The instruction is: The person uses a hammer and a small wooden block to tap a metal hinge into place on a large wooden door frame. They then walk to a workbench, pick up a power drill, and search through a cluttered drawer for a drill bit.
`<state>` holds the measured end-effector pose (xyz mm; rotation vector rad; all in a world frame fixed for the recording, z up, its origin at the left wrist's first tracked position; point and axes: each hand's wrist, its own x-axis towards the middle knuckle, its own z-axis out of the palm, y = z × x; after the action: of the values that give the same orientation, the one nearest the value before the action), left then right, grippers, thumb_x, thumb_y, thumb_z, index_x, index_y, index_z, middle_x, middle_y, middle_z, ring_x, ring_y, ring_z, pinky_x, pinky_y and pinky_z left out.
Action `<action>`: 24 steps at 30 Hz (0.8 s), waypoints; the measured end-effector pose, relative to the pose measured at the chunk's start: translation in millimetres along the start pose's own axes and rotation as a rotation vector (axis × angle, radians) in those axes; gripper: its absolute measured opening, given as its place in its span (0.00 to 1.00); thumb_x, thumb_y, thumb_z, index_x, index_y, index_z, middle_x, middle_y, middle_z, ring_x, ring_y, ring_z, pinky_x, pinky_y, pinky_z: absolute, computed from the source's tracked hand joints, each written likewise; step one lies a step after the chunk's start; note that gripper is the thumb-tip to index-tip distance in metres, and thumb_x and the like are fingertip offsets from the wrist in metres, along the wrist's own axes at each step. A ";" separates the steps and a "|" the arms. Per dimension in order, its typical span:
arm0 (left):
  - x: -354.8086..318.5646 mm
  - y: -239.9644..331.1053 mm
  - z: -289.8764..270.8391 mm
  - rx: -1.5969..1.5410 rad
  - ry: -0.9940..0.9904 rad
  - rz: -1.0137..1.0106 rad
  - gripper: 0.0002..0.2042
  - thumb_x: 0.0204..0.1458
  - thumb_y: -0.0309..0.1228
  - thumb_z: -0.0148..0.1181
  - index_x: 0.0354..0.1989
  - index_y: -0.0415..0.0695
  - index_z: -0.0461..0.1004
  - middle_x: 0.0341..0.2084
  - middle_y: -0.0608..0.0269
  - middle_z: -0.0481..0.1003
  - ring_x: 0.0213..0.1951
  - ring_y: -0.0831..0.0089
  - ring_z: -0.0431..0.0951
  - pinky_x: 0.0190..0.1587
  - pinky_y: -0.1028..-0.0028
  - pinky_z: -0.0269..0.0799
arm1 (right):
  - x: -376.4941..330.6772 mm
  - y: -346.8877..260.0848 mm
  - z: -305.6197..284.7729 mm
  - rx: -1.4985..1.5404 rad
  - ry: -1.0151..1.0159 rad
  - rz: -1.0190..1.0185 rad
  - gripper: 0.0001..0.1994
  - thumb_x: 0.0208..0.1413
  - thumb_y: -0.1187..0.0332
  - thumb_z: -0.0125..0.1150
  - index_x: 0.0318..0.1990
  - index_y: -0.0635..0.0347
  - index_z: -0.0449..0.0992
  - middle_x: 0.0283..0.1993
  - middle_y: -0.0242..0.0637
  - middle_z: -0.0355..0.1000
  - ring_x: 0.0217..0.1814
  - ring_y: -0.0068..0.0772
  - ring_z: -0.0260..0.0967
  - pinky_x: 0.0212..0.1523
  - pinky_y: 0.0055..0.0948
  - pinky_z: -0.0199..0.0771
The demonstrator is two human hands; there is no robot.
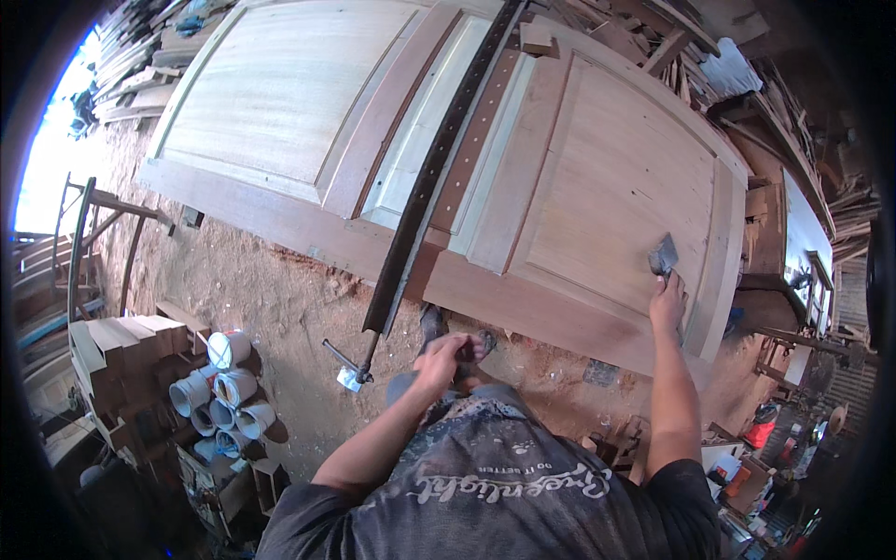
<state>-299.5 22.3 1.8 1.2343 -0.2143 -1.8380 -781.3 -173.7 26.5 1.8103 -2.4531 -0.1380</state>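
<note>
A large panelled wooden door point(597, 177) lies flat in front of me. My right hand point(667, 301) rests on its right panel near the right stile and grips a small grey block-shaped tool point(663, 254) pressed to the wood. My left hand point(442, 357) hangs below the door's near edge, its fingers curled in; whether it holds anything is not visible. A long dark metal bar clamp point(439, 168) runs across the door, and its screw handle point(347, 362) sticks out past the near edge, left of my left hand.
Sawdust covers the ground point(271, 299). Several white tubs point(224, 392) and stacked wood blocks point(121, 345) sit at lower left. Timber piles point(140, 65) lie at upper left, scrap wood point(653, 37) at the top, and furniture pieces point(793, 252) stand at right.
</note>
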 end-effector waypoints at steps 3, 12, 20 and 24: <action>96.2 -78.2 -33.7 -0.716 -0.256 -0.223 0.22 0.71 0.45 0.44 0.56 0.41 0.77 0.51 0.54 0.80 0.55 0.58 0.80 0.62 0.56 0.75 | 15.7 9.0 -16.9 -0.043 -0.020 -0.175 0.25 0.71 0.51 0.53 0.65 0.58 0.68 0.55 0.52 0.76 0.53 0.59 0.74 0.54 0.53 0.75; 97.7 5.7 37.6 -0.994 -0.145 0.140 0.26 0.67 0.54 0.48 0.61 0.46 0.73 0.54 0.56 0.78 0.59 0.55 0.76 0.67 0.50 0.69 | -133.7 -110.6 -89.4 0.878 -0.332 -0.102 0.31 0.67 0.45 0.60 0.63 0.63 0.68 0.45 0.47 0.79 0.29 0.31 0.79 0.33 0.34 0.81; 96.8 -33.3 1.3 -0.736 0.292 0.040 0.18 0.70 0.47 0.45 0.38 0.46 0.73 0.31 0.66 0.76 0.35 0.63 0.76 0.45 0.59 0.75 | -240.2 -136.1 -78.9 0.817 -0.872 -0.567 0.30 0.65 0.50 0.62 0.64 0.64 0.67 0.49 0.61 0.79 0.54 0.64 0.78 0.56 0.54 0.76; 14.1 -30.5 5.8 0.579 0.510 0.394 0.17 0.69 0.43 0.51 0.31 0.43 0.71 0.25 0.64 0.74 0.30 0.64 0.73 0.39 0.60 0.72 | -269.5 -121.0 12.3 0.781 -1.046 -0.662 0.25 0.69 0.45 0.56 0.53 0.61 0.73 0.35 0.49 0.79 0.36 0.49 0.80 0.39 0.45 0.77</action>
<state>-323.2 28.1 -22.0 1.8571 -0.6798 -1.1025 -589.0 48.6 -5.9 3.6185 -2.4331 -0.2343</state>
